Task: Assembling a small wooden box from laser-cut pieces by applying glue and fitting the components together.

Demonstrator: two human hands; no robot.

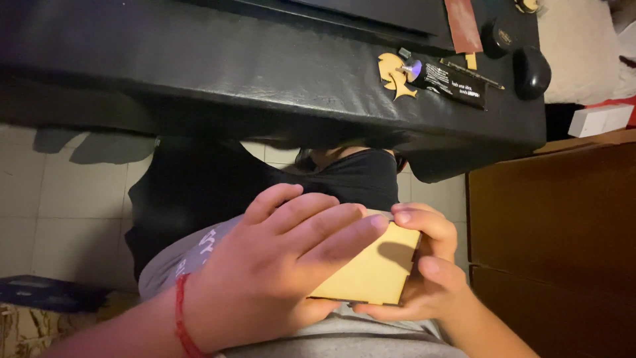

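Both hands' fingers (318, 225) around wooden box (371, 268)

Head cam, looking down, close on lap, table (265, 73) edge above

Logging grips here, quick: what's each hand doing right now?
Left hand: closed over the wooden box, fingers across its top.
Right hand: gripping the box's right edge.

Dim, warm indoor light; soft focus, deep shadows.
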